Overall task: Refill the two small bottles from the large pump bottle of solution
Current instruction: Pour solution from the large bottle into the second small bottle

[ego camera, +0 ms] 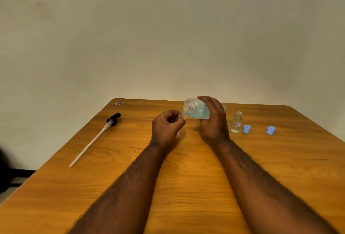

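Note:
My right hand grips the large clear bottle of blue-green solution, tipped on its side with its open threaded mouth facing left. Just below that mouth, my left hand holds a small clear bottle; only its open neck shows above my fingers. A second small bottle stands upright and uncapped to the right, with a label on it. Two blue caps lie to its right.
The black pump head with its long white tube lies on the left of the wooden table. A small wrapper scrap sits at the far left corner. A plain wall rises behind the table.

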